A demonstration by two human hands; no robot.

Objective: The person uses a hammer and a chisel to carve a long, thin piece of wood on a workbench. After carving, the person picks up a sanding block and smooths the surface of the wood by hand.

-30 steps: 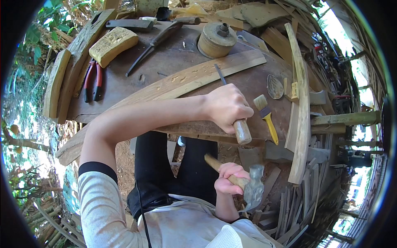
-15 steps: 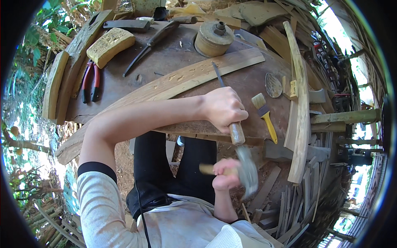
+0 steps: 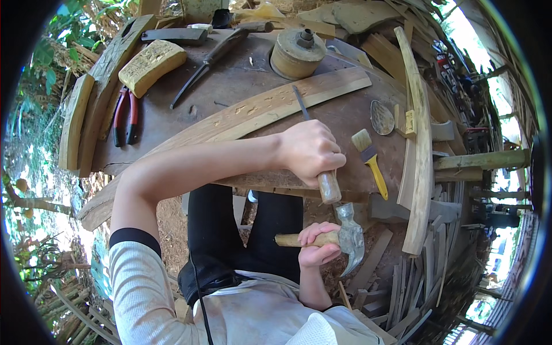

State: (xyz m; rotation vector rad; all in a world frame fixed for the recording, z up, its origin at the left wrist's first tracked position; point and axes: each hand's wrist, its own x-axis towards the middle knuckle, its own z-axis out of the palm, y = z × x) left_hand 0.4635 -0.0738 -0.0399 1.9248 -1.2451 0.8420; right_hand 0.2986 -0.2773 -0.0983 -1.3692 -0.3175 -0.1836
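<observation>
— What do the grips hold?
— Right hand [image 3: 318, 246] wraps tight round the hammer [image 3: 336, 238]; left hand [image 3: 309, 150] is fisted on the chisel [image 3: 317, 150], blade on the plank [image 3: 253, 115].
— Any change?
— The hammer head now sits just under the chisel's butt, clearer than before.

no packages, labels, signs, screens
</observation>
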